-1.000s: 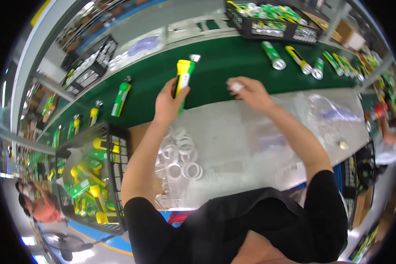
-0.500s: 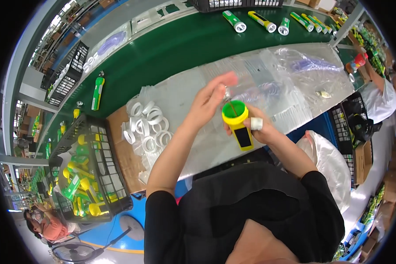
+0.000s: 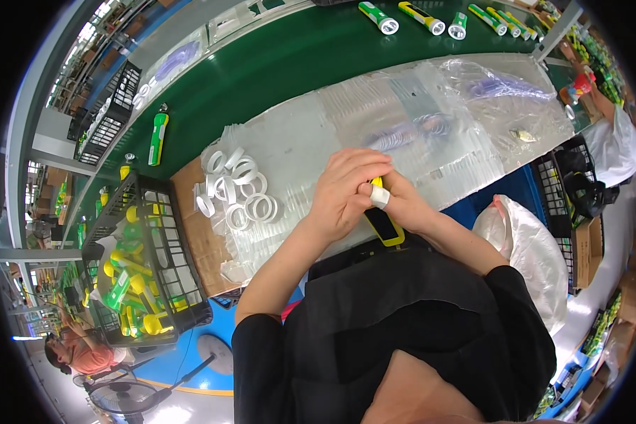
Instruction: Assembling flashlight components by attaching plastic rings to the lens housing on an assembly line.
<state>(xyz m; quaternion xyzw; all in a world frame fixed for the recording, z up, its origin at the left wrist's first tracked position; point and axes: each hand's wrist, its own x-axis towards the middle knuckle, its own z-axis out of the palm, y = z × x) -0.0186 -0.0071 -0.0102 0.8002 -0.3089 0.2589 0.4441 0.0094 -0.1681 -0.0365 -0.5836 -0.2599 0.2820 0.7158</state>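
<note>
In front of my chest is a yellow flashlight body point(image 3: 386, 230) with a dark panel on its side. It tilts, its wide end away from me. My right hand point(image 3: 405, 201) wraps around the body, a white wrap on one finger. Over the wide end my left hand point(image 3: 343, 189) is closed, fingers curled across the top and meeting the right hand. The head's opening and whatever is inside are hidden under my fingers. Several white rings point(image 3: 244, 187) lie in a loose pile to the left on the plastic-covered work surface point(image 3: 311, 141).
A black crate point(image 3: 180, 261) of green and yellow flashlight parts stands at the left. Beyond is a green conveyor belt point(image 3: 261, 88) carrying finished-looking flashlights point(image 3: 379, 18) and a green one point(image 3: 158, 138). Clear lenses point(image 3: 403, 134) lie ahead; a white sack point(image 3: 526, 247) is at right.
My left hand has come down from above the open green-lined head and closed over it, taking the small reflector and wire out of sight. The flashlight has shifted slightly toward me.
</note>
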